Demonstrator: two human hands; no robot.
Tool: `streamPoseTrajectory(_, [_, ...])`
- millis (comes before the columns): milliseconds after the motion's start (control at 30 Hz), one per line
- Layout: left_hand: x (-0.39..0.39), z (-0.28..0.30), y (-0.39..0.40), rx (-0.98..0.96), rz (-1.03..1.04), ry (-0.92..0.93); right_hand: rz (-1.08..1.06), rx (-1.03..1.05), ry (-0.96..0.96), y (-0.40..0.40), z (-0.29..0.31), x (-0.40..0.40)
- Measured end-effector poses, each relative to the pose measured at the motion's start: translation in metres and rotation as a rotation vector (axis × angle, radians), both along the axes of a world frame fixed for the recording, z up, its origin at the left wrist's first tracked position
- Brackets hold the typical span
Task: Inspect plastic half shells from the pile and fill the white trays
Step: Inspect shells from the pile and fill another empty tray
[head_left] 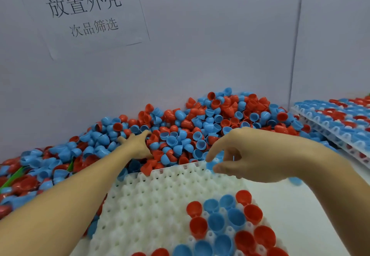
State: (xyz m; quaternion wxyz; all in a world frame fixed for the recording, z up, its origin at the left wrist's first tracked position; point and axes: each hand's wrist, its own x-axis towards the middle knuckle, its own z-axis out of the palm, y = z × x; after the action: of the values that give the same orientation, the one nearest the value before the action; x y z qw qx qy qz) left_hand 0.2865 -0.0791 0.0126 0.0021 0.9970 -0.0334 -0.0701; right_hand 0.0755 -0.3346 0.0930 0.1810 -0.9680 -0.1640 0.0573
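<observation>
A big pile of red and blue plastic half shells (180,127) lies against the back wall. In front of it sits a white tray (152,201) with peg-like sockets, and several red and blue shells (226,219) stand in its near right corner. My left hand (138,144) reaches into the pile just beyond the tray's far left corner, thumb spread out and fingertips buried among shells, so any grip is hidden. My right hand (240,157) hovers over the tray's far right edge with loosely curled fingers, index pointing down, and no shell is visibly held.
A stack of filled white trays (338,123) stands at the right. Grey partition walls close the back and right, with a paper sign (84,13) on the back wall. A green strip (12,177) shows in the pile at the left. One blurred blue shell (295,180) lies under my right wrist.
</observation>
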Motion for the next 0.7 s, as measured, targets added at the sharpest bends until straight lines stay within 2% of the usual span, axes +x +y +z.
streamPoseTrajectory(200, [-0.007,-0.02,-0.005,-0.109,0.141,-0.243,-0.013,0.009,-0.014,-0.004,0.003,-0.002])
streamPoseTrajectory(333, [-0.005,-0.015,-0.001,-0.059,0.126,-0.151,-0.01,0.003,-0.012,-0.002,0.003,-0.001])
streamPoseTrajectory(433, [-0.007,-0.015,0.002,-0.05,0.106,-0.178,-0.012,0.006,-0.008,-0.002,0.004,-0.003])
streamPoseTrajectory(567, [-0.007,-0.011,0.01,-0.25,0.138,-0.249,-0.02,0.003,-0.003,-0.001,0.002,-0.002])
streamPoseTrajectory(700, [-0.007,0.003,0.025,-0.663,0.191,-0.354,-0.011,-0.004,0.005,0.005,0.0,-0.001])
